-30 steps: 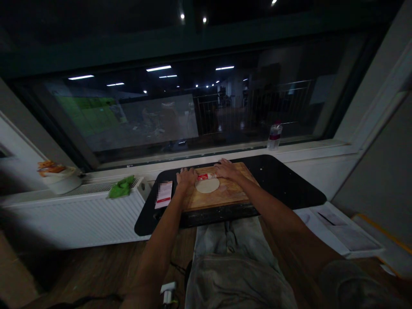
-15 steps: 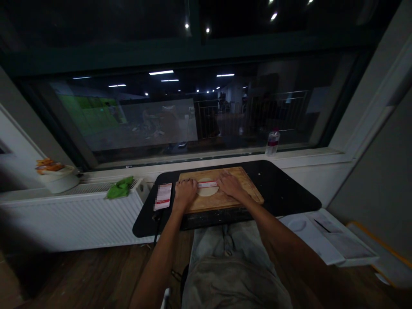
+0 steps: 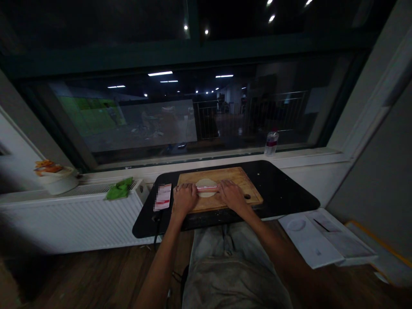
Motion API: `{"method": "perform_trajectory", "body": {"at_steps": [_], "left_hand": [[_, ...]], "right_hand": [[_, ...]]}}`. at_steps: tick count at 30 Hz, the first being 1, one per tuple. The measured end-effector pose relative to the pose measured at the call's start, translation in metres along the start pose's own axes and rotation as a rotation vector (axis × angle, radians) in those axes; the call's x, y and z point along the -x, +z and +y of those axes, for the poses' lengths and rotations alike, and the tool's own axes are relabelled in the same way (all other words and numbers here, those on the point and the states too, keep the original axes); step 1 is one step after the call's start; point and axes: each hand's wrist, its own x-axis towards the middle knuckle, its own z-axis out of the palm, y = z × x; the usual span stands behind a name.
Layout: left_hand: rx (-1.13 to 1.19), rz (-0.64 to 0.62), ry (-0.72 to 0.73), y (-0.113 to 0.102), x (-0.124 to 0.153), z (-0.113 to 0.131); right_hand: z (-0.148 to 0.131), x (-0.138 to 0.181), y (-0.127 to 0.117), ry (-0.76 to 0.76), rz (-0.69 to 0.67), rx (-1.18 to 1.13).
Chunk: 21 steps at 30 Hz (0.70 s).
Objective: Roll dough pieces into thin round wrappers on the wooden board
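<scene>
A flat round piece of pale dough (image 3: 206, 183) lies on a wooden cutting board (image 3: 236, 177) set on a small black table (image 3: 283, 189). Across the dough's near part lies a red-and-white cylinder (image 3: 207, 188) used like a rolling pin. My left hand (image 3: 184, 198) presses on its left end, fingers flat over it. My right hand (image 3: 231, 195) presses on its right end the same way. Both forearms reach forward from my lap.
A red-and-white card (image 3: 162, 196) lies on the table's left edge. A plastic bottle (image 3: 271, 143) stands on the windowsill. A green cloth (image 3: 119, 189) and a white bowl (image 3: 58, 180) sit on the radiator at left. White papers (image 3: 317, 240) lie at right.
Both hands have drawn the cylinder toward me, from the far edge of the dough to its near part. The view shifted slightly downward and closer.
</scene>
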Motion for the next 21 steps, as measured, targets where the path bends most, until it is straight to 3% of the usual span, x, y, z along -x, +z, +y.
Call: {"method": "perform_trajectory", "body": {"at_steps": [5, 11, 16, 21], "left_hand": [[0.009, 0.039, 0.021, 0.003, 0.001, -0.001], [0.037, -0.001, 0.015, 0.008, -0.006, -0.004], [0.056, -0.039, -0.007, 0.004, -0.016, -0.005], [0.094, 0.001, -0.043, 0.008, -0.025, -0.002]], "right_hand": [[0.002, 0.001, 0.002, -0.023, -0.006, -0.013], [0.007, -0.010, 0.012, -0.064, 0.038, 0.018], [0.009, -0.020, 0.006, -0.096, -0.029, 0.060], [0.013, -0.029, 0.002, -0.139, -0.083, 0.091]]}}
